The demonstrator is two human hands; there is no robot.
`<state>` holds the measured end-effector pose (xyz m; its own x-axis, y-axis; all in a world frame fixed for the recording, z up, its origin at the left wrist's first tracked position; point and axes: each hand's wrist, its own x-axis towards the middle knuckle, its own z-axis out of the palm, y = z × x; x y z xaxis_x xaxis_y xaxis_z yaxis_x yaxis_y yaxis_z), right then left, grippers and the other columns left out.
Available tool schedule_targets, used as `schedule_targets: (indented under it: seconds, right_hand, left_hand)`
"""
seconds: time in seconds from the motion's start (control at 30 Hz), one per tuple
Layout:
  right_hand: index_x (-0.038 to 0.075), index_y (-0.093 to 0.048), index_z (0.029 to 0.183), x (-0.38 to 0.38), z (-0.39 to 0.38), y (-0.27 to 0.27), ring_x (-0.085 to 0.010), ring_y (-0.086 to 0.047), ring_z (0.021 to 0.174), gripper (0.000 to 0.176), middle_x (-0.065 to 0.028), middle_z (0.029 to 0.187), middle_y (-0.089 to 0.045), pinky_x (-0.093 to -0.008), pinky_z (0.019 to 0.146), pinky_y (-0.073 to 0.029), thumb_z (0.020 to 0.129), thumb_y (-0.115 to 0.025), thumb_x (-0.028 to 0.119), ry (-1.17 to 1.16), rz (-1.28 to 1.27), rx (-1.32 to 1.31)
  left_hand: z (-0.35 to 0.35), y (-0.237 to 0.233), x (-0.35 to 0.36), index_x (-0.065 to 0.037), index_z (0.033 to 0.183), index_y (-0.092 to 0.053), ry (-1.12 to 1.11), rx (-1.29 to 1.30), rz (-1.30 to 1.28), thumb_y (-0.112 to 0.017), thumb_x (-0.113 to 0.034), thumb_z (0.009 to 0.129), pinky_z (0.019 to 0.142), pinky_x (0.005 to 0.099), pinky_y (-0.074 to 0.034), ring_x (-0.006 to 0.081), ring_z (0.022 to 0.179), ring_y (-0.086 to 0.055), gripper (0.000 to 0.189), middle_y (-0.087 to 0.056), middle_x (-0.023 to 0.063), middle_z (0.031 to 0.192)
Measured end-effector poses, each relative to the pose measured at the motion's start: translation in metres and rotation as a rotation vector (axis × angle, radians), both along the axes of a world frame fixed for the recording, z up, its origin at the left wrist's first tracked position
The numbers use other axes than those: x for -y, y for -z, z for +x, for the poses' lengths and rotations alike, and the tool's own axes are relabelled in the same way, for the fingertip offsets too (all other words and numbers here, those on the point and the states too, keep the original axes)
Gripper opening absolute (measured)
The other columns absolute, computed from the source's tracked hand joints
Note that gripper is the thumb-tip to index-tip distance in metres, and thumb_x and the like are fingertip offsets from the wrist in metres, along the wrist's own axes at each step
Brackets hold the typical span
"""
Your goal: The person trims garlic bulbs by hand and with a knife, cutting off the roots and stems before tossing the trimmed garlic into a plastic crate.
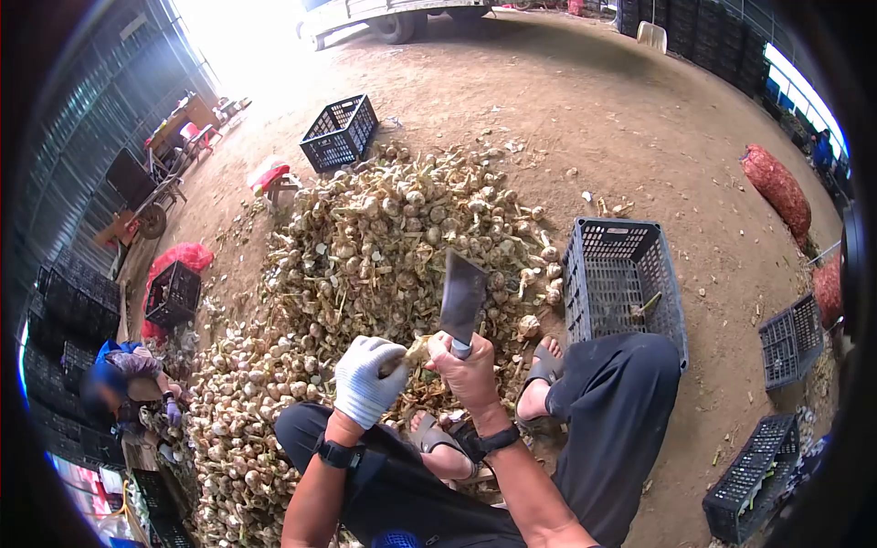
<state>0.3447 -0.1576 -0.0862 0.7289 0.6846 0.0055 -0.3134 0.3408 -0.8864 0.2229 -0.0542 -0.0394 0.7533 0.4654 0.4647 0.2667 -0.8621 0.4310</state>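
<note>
From my remote seat, I have a piece of garlic (417, 350) at the centre of the clock, held up in front of the knees, partly hidden by fingers so I cannot tell how much is bulb and how much stem. My left hand (367, 376), in a white knitted glove, pinches it; my right hand (468, 370), bare, is closed around the handle of a broad cleaver (463, 297), its blade pointing up toward twelve, the thumb right by the garlic, though whether it touches I cannot tell. Beyond the blade, from eleven to one, spreads a heap of garlic (393, 237) with stems on; at eight lie paler bulbs (242, 438), mostly trimmed. At two, just past my knee, stands an open black crate (603, 288) with a bit of stem inside; at eleven, behind the heap, sits another crate (333, 142). Farther out, a co-worker (137, 365) bends low at nine, wearing a purple glove (174, 411). A full red mesh sack (776, 192) lies on the dirt floor (703, 247) at two, a tilted crate (754, 475) at four, and a parked truck (393, 27) at twelve.
</note>
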Motion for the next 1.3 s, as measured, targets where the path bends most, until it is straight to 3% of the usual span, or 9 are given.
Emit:
schedule_targets:
  seconds: [0.17, 0.27, 0.5, 0.63, 0.77, 0.93, 1.0, 1.03, 1.3]
  right_hand:
    - [0.003, -0.055, 0.071, 0.0, -0.005, 0.014, -0.0065, -0.047, 0.056, 0.026, -0.0016, 0.064, -0.054, -0.0281, 0.049, -0.038, 0.089, -0.071, 0.012, 0.178, -0.18, 0.593]
    - [0.003, -0.058, 0.079, -0.003, -0.016, 0.027, -0.0272, -0.055, 0.055, 0.02, -0.0134, 0.068, -0.055, -0.0369, 0.053, -0.043, 0.083, -0.073, 0.016, 0.133, -0.222, 0.693]
    - [0.006, -0.06, 0.079, -0.007, -0.035, 0.067, -0.0351, -0.061, 0.062, 0.02, -0.016, 0.071, -0.059, -0.0407, 0.055, -0.045, 0.083, -0.072, 0.022, 0.133, -0.346, 0.689]
    - [0.012, -0.072, 0.092, 0.024, -0.065, 0.196, -0.038, -0.07, 0.085, 0.026, -0.0184, 0.089, -0.072, -0.0488, 0.076, -0.055, 0.08, -0.069, 0.036, -0.233, -1.061, 0.638]
    - [0.011, -0.073, 0.088, 0.012, -0.068, 0.192, -0.0419, -0.068, 0.081, 0.026, -0.0205, 0.083, -0.07, -0.0511, 0.072, -0.055, 0.078, -0.067, 0.033, -0.003, -1.044, 0.479]
    - [0.005, -0.073, 0.077, 0.003, -0.046, 0.199, -0.0411, -0.068, 0.071, 0.028, -0.0216, 0.073, -0.067, -0.0487, 0.062, -0.051, 0.079, -0.064, 0.032, 0.261, -0.976, 0.362]
    - [0.0, -0.07, 0.068, 0.004, -0.035, 0.201, -0.0392, -0.068, 0.063, 0.033, -0.0218, 0.063, -0.065, -0.0475, 0.058, -0.05, 0.078, -0.066, 0.032, 0.319, -1.094, 0.275]
    - [-0.001, -0.069, 0.066, 0.003, -0.034, 0.208, -0.0385, -0.068, 0.061, 0.035, -0.0216, 0.061, -0.064, -0.0473, 0.057, -0.049, 0.077, -0.067, 0.032, 0.35, -1.086, 0.23]
    - [-0.002, -0.063, 0.06, -0.001, -0.049, 0.226, -0.0312, -0.059, 0.049, 0.037, -0.0168, 0.053, -0.059, -0.0445, 0.055, -0.045, 0.078, -0.068, 0.029, 0.285, -1.001, 0.259]
  left_hand:
    - [0.001, -0.011, -0.003, -0.011, 0.087, -0.069, -0.09, 0.049, 0.23, -0.076, -0.01, 0.066, 0.07, 0.0389, -0.052, 0.0283, 0.081, -0.062, 0.022, -0.066, 0.0044, 0.085]
    - [0.0, -0.009, -0.002, -0.013, 0.086, -0.064, -0.113, -0.007, 0.388, -0.075, -0.014, 0.066, 0.068, 0.0396, -0.048, 0.0262, 0.081, -0.059, 0.022, -0.06, 0.0027, 0.083]
    - [-0.001, -0.013, -0.001, -0.012, 0.084, -0.063, -0.117, 0.003, 0.471, -0.074, -0.012, 0.066, 0.068, 0.04, -0.048, 0.0261, 0.081, -0.059, 0.02, -0.06, 0.0029, 0.082]
    - [-0.002, -0.018, -0.018, -0.009, 0.08, -0.065, -0.202, 0.175, 0.373, -0.073, -0.003, 0.067, 0.07, 0.0394, -0.05, 0.0276, 0.078, -0.06, 0.016, -0.064, 0.0058, 0.078]
    - [-0.02, -0.021, -0.028, -0.008, 0.084, -0.069, -0.305, 0.142, 0.211, -0.073, -0.006, 0.071, 0.073, 0.039, -0.051, 0.0307, 0.078, -0.061, 0.014, -0.065, 0.0097, 0.081]
    - [-0.144, -0.063, -0.097, -0.003, 0.105, -0.071, -0.941, 0.128, 0.044, -0.072, -0.009, 0.08, 0.081, 0.0378, -0.053, 0.0251, 0.085, -0.066, 0.025, -0.071, 0.0134, 0.09]
    - [-0.25, -0.04, -0.153, 0.0, 0.119, -0.064, -1.175, -0.101, 0.625, -0.071, -0.013, 0.085, 0.074, 0.0336, -0.055, 0.0214, 0.091, -0.065, 0.038, -0.069, 0.0152, 0.103]
    - [-0.242, -0.055, -0.142, 0.001, 0.121, -0.062, -1.157, 0.185, 0.091, -0.069, -0.017, 0.086, 0.081, 0.0356, -0.053, 0.0227, 0.091, -0.065, 0.04, -0.067, 0.0138, 0.108]
    - [-0.078, 0.06, -0.179, -0.005, 0.118, -0.066, -0.566, 0.0, -0.086, -0.072, -0.018, 0.084, 0.081, 0.0341, -0.055, 0.0243, 0.09, -0.068, 0.037, -0.07, 0.0138, 0.107]
